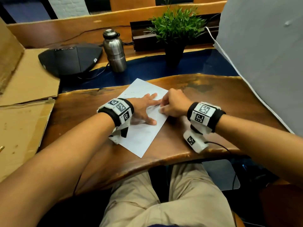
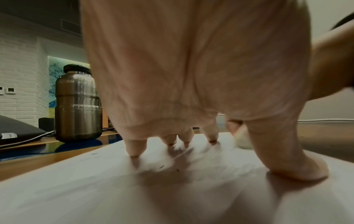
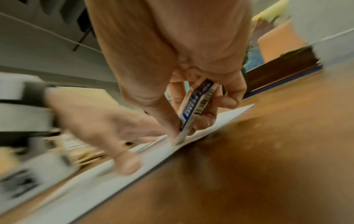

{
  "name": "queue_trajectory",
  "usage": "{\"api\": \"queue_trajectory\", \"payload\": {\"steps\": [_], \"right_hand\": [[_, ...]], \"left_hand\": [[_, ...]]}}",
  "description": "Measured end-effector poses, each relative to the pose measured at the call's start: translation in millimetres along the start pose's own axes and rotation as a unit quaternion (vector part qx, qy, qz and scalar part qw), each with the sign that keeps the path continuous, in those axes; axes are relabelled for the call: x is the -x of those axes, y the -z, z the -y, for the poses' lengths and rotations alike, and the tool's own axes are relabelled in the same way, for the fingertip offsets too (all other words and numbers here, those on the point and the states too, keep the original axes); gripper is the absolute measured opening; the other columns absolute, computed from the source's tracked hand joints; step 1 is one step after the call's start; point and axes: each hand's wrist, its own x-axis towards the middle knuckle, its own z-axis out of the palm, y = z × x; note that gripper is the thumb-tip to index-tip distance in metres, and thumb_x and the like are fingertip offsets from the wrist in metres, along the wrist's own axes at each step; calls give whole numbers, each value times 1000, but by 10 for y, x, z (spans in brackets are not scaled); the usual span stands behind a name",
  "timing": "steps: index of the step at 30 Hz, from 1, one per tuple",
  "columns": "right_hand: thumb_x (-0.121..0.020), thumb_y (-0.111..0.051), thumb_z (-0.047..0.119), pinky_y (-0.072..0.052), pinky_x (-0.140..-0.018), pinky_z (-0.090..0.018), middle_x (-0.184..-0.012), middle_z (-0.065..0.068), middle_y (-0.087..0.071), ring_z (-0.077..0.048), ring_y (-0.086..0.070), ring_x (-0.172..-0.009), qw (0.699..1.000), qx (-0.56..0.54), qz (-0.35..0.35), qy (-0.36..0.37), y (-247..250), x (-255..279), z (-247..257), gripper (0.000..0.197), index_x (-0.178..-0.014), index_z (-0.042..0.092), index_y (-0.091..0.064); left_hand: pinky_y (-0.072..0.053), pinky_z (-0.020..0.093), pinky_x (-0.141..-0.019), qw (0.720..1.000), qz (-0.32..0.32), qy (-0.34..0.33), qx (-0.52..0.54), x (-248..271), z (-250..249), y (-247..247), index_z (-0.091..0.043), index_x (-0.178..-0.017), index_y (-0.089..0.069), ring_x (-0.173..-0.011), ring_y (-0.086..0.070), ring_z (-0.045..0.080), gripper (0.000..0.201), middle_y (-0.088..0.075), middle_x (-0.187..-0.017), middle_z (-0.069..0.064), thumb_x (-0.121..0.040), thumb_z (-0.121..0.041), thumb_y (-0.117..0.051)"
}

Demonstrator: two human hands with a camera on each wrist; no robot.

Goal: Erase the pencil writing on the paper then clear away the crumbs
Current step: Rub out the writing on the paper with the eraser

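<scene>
The left hand [image 1: 142, 108] lies flat on the paper [image 1: 141, 138], fingers spread straight and pointing toward 1 o'clock, thumb [image 2: 298, 165] pressed down toward 4 o'clock; it holds nothing, only pins the sheet. Just beside it, at 3 o'clock, the right hand [image 1: 173, 104] is curled round an eraser [image 3: 193, 112] in a blue-and-white printed sleeve, pinched between thumb and fingers, with the eraser's bare end touching the paper close to the sheet's right edge. The paper lies skewed on the wooden table [image 1: 221, 102], one corner toward 12 o'clock. A few small dark crumbs [image 2: 169, 167] lie on the sheet by the left fingertips. Farther out, a steel bottle [image 1: 114, 51] stands at 11 o'clock, a potted plant [image 1: 176, 31] at 12 o'clock, a black device [image 1: 70, 59] and flattened cardboard [image 1: 31, 82] toward 10 o'clock.
</scene>
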Motion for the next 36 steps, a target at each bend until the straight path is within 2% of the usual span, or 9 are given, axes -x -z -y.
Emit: {"api": "queue_trajectory", "payload": {"steps": [2,6,11,15,19,23,27,32,36], "right_hand": [[-78,-80,21,-45,-60,-22,-76,-1,-72,-15,-65,-75,999,2,37,15,-32,45,20,8,-79,13,-78],[-79,-80,20,-45,-62,-24,-81,-2,-72,-18,-67,-83,998,-11,-37,-45,169,-113,-88,11,-83,10,-79],[-77,-80,21,-48,-64,-25,-79,-1,-72,-15,-65,-78,999,9,42,7,2,10,42,8,-79,14,-79],[-78,-80,19,-48,-63,-26,-83,-3,-72,-19,-66,-85,999,-8,-34,-38,115,-139,-30,8,-81,12,-79],[-77,-81,22,-48,-61,-24,-76,1,-70,-15,-64,-75,999,-4,40,10,-61,-29,71,8,-76,15,-76],[-78,-82,22,-50,-67,-27,-85,-4,-74,-18,-66,-85,999,-4,-27,-32,100,-175,-10,12,-83,12,-79],[-79,-79,22,-46,-63,-26,-77,-1,-70,-15,-62,-79,999,9,40,27,-102,-3,120,7,-78,16,-76],[-79,-80,20,-51,-66,-28,-86,-5,-72,-19,-65,-88,999,-3,-24,-29,74,-182,18,7,-79,13,-78],[-78,-81,24,-52,-67,-29,-77,1,-68,-16,-63,-81,998,8,54,26,-69,-39,127,10,-78,16,-77]], "left_hand": [[-10,55,-120,1000,3,-4,4,-5,18,5,-51,-151,4,-151,8,16,105,20,-162,-14,-75,-70,-65],[-9,57,-120,1000,1,-5,7,-10,-15,-7,-53,-150,7,-151,11,17,106,20,-162,-14,-74,-71,-65],[-10,57,-120,1000,4,0,13,5,-1,5,-51,-151,4,-151,9,17,106,20,-162,-13,-74,-71,-66],[-6,50,-122,1000,-11,-4,29,70,-65,12,-41,-154,8,-151,9,14,110,16,-163,-13,-78,-64,-68],[-4,43,-122,999,-18,1,38,112,-69,47,-32,-155,10,-151,6,13,113,11,-164,-11,-79,-60,-69],[-4,47,-123,1000,-10,-7,24,63,-58,34,-33,-156,8,-151,11,13,113,16,-163,-13,-78,-62,-69],[-1,50,-121,1000,-6,1,11,74,-5,44,-38,-155,6,-150,15,17,113,20,-162,-10,-75,-65,-69],[-3,52,-120,1000,-4,12,13,70,-20,28,-42,-153,8,-150,15,18,113,21,-162,-10,-74,-68,-68],[1,52,-121,1000,-2,3,12,46,37,23,-40,-155,7,-150,17,18,115,22,-162,-10,-72,-71,-67]]}}
